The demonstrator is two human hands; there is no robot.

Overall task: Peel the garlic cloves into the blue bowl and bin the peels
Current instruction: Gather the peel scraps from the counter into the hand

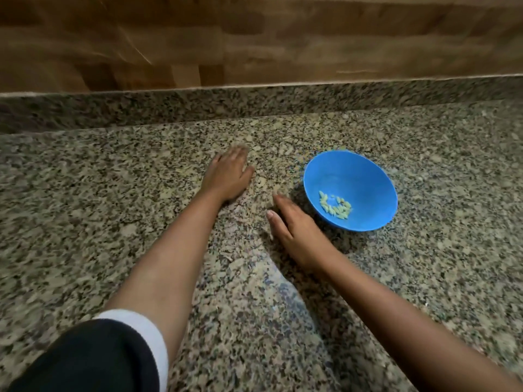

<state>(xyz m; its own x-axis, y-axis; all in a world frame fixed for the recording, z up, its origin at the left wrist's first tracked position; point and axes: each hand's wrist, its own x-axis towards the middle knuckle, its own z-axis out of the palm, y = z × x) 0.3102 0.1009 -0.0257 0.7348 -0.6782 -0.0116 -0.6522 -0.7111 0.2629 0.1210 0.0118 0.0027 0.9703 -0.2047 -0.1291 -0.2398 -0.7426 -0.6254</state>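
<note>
Cloves (335, 207), small, light and likely slippery, heaped in blue bowl (353, 171) just beside right hand (294, 227); left hand (229, 175) and right both laid open on counter (113, 193), holding nothing; bowl probably light, best taken by rim.

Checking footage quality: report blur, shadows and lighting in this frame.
Head view: the left hand and the wooden wall are smeared by motion blur; the blue bowl is fairly sharp and casts a shadow leftward, toward the right hand; lighting is dim.
</note>
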